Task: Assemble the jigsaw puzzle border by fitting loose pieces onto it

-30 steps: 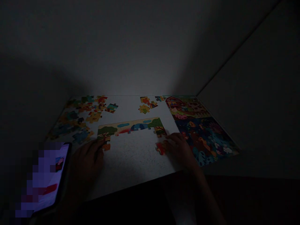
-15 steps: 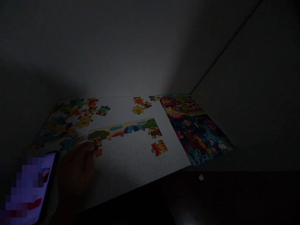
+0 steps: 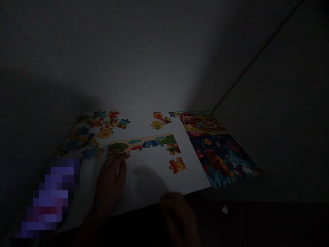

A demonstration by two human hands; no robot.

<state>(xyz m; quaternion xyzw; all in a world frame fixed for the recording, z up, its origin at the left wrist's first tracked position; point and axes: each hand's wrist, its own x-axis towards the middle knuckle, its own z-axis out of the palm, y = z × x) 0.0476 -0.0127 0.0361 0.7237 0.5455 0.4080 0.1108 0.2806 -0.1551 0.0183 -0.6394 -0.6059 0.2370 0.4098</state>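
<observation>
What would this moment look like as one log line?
left hand: fingertips on puzzle strip | right hand: off table, empty | loose piece: untouched

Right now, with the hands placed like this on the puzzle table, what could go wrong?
1. The left hand rests its fingertips on the left end of the joined strip; a push could pull the pieces apart.
2. The right hand hangs blurred near the table edge, below the loose tiger piece; a careless sweep might knock it off.
3. The light is very dim, so colours are easily misjudged.
</observation>
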